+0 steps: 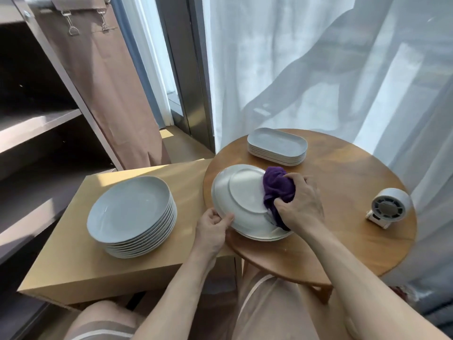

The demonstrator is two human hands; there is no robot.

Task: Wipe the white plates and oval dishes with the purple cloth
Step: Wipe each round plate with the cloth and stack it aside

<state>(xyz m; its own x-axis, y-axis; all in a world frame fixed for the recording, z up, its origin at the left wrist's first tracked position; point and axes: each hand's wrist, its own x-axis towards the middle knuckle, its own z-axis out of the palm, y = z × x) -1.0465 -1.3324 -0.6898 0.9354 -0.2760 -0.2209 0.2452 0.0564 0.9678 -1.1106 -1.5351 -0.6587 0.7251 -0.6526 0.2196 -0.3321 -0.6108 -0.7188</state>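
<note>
A white plate (241, 195) is held upside down and tilted over the round wooden table (343, 187), its foot ring facing up. My left hand (212, 228) pinches its near left rim. My right hand (300, 200) grips the bunched purple cloth (275, 186) and presses it on the plate's right side. Another white plate (266, 235) lies beneath it on the table. A tall stack of white plates (130, 212) stands on the light wooden box (73, 273) at the left. A stack of oval dishes (278, 146) sits at the table's far side.
A small white fan (388, 207) stands near the table's right edge. Sheer white curtains (318, 69) hang behind the table. A dark shelf unit (36, 123) and a brown hanging cloth (105, 82) are at the left. My knees show below.
</note>
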